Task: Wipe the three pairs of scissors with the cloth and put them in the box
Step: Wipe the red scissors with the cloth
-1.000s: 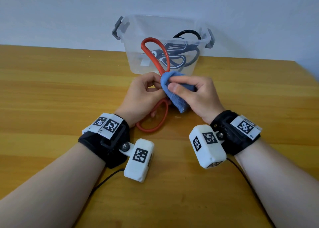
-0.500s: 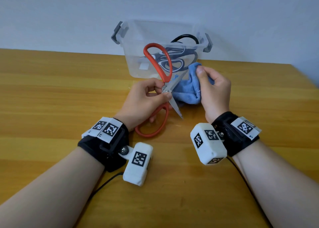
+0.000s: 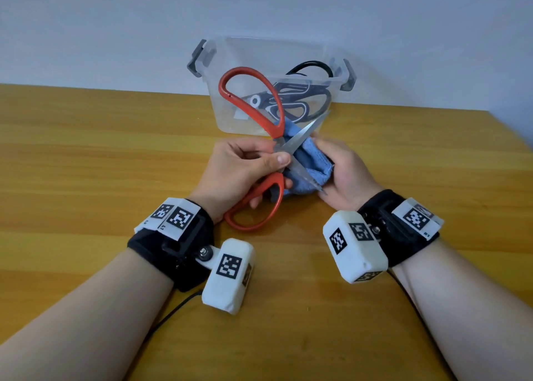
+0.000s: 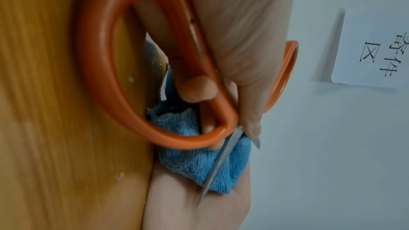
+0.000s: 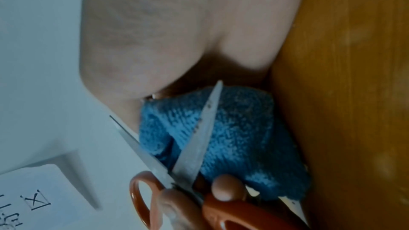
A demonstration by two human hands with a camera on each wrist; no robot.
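My left hand (image 3: 245, 164) pinches the red-handled scissors (image 3: 251, 100) at the pivot, blades spread apart; one handle loop (image 4: 106, 69) rests low by the table. My right hand (image 3: 343, 175) holds the bunched blue cloth (image 3: 310, 168) between the blades, against the lower blade (image 5: 199, 139). The cloth (image 4: 199, 162) lies behind that blade in the left wrist view too. Two dark-handled pairs of scissors (image 3: 294, 100) lie inside the clear plastic box (image 3: 222, 112) behind my hands.
The box has grey latches (image 3: 197, 60) at both ends and stands near the wall at the back of the wooden table (image 3: 86, 164). A white paper sign (image 4: 374, 48) hangs on the wall.
The cloth came off the scissors, the blades spread open, and my right hand has brought the cloth back down between them against the lower blade. The scissors tilted slightly.
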